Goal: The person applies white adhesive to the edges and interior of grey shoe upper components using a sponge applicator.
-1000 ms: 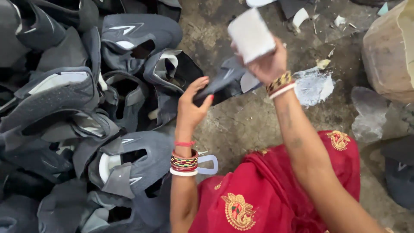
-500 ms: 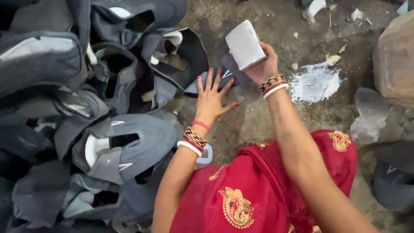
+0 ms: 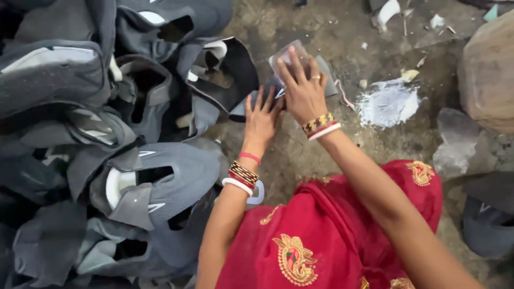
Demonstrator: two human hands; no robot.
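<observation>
Head view: I see my right hand [image 3: 304, 88] pressing a pale, flat rectangular block [image 3: 289, 56] down onto a dark grey, flat-cut shoe upper piece [image 3: 251, 104] that lies on the rough concrete floor [image 3: 300, 155], just right of the heap. The fingers are spread over the block's top, palm bearing down on it rather than pinching. My left hand [image 3: 262, 115] lies flat beside it, fingers splayed, pinning the near edge of the same piece.

I judge the piece light, soft and floppy, likely to slide or curl unless held flat; its edges are the place to take it. The block looks stiff and light, best gripped across its narrow sides.

To the left, a large pile of grey moulded shoe uppers [image 3: 107, 150] fills the floor. I see no clear container; a tan rounded sack-like bulk [image 3: 490, 75] sits far right, contents hidden. A patch of white powder [image 3: 388, 104] lies on the floor between.
</observation>
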